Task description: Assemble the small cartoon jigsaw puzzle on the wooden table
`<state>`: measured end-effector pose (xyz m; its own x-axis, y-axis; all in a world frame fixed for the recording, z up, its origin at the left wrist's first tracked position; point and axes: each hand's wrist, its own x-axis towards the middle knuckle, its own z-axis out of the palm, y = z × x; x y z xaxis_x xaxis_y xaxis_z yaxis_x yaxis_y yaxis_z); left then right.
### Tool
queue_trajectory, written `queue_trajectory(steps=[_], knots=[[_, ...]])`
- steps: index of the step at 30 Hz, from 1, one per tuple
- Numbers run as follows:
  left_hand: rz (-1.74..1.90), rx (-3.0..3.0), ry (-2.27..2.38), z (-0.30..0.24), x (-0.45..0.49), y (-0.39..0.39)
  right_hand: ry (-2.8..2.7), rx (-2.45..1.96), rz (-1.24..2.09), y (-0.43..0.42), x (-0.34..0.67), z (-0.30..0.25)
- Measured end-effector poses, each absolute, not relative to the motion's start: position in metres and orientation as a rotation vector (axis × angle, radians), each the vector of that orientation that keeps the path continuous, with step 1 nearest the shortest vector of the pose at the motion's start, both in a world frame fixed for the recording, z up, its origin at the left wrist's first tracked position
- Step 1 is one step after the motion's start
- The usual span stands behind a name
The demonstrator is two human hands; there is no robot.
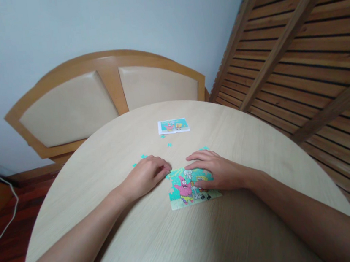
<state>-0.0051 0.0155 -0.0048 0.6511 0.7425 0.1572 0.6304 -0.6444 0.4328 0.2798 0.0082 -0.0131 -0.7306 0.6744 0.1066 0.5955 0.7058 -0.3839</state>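
A small cartoon jigsaw puzzle lies on the round light-wood table, mostly assembled. My right hand rests flat on the puzzle's upper right part, fingers stretched out and pointing left. My left hand sits just left of the puzzle's top left corner, fingers curled, fingertips pinched at a teal piece at the puzzle's edge. Loose teal puzzle pieces lie beyond the hands.
A reference picture card lies further back on the table, with two loose pieces near it. A wooden chair with cream padding stands behind the table. Wooden slats fill the right side. A cable runs along the floor at left.
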Motion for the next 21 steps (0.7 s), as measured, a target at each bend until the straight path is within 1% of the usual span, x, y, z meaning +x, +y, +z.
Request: queue_trajectory(steps=[21], knots=[[0.344,2.679,1.024,0.0051,-0.0097,0.0136,-2.696,-1.016,0.474,0.0082,0.2791,-0.0109]])
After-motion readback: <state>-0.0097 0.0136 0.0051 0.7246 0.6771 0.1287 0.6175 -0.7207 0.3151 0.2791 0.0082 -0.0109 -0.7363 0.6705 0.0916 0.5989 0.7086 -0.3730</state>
